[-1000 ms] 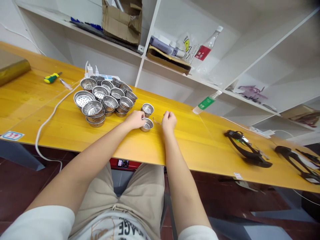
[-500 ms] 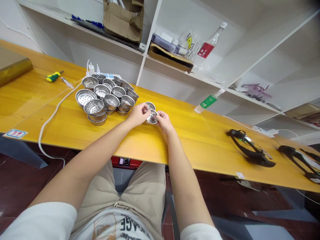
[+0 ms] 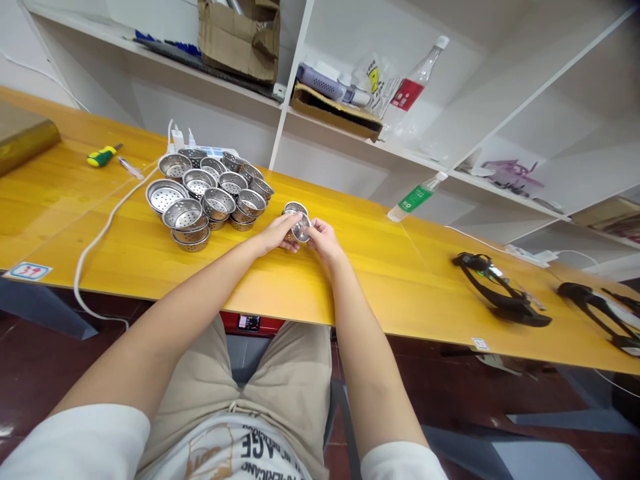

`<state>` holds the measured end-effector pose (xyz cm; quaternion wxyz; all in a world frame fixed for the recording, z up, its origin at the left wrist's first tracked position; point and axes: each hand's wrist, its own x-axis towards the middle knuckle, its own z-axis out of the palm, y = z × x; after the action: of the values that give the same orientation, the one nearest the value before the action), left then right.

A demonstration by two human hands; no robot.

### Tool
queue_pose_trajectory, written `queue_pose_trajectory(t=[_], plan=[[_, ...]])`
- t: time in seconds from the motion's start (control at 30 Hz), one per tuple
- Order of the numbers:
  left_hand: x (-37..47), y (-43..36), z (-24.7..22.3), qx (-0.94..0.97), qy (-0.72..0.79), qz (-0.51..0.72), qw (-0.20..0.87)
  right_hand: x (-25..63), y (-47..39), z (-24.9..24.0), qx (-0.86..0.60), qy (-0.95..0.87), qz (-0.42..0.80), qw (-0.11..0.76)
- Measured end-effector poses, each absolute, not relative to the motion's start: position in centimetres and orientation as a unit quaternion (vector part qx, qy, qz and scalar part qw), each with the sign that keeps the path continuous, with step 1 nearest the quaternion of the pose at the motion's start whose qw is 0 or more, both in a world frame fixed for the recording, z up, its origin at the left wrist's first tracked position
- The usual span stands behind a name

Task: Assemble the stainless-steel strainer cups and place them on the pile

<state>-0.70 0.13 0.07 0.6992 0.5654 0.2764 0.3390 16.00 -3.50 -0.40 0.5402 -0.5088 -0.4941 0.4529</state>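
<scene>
Perforated metal cup [image 3: 299, 233] sits between the two hands, tilted, its opening turned up towards the wearer. Left grip [image 3: 278, 233] is closed on its left side, thumb over the rim and fingers curled beneath; right grip [image 3: 324, 240] pinches the opposite edge between thumb and fingers, nearly shut. Whether the cup touches the tabletop [image 3: 280, 283] cannot be told, nor whether the right fingers hide anything else.

Just beyond the left grip stands a second cup [image 3: 294, 206], partly covered by the held one. To the left of that grip, near it, is a crowded cluster of similar cups [image 3: 218, 201], some stacked, with a white cable [image 3: 103, 235] running past their far side. Well to the right of the right grip, a green-labelled bottle [image 3: 414, 199] leans at the back and a black strapped headset [image 3: 503, 300] lies farther out
</scene>
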Motion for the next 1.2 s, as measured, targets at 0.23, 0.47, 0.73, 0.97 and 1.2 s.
queue_pose_trajectory(t=[0.23,0.47,0.73,0.97,1.2], plan=[[-0.6,0.5,-0.3,0.565,0.279,0.334,0.701,16.1,-3.4,-0.6,-0.512,-0.488,0.456,0.54],[-0.5,0.7,-0.5,0.556,0.269,0.339,0.71,16.2,-3.7,-0.3,-0.499,-0.492,0.472,0.535],[-0.6,0.8,-0.9,0.542,0.268,0.34,0.72,16.4,-3.6,-0.5,-0.485,-0.494,0.494,0.525],[-0.5,0.7,-0.7,0.532,0.269,0.344,0.726,16.7,-3.4,-0.8,-0.48,-0.489,0.506,0.523],[-0.3,0.6,-0.5,0.524,0.273,0.34,0.731,17.2,-2.9,-0.6,-0.45,-0.441,0.548,0.55]])
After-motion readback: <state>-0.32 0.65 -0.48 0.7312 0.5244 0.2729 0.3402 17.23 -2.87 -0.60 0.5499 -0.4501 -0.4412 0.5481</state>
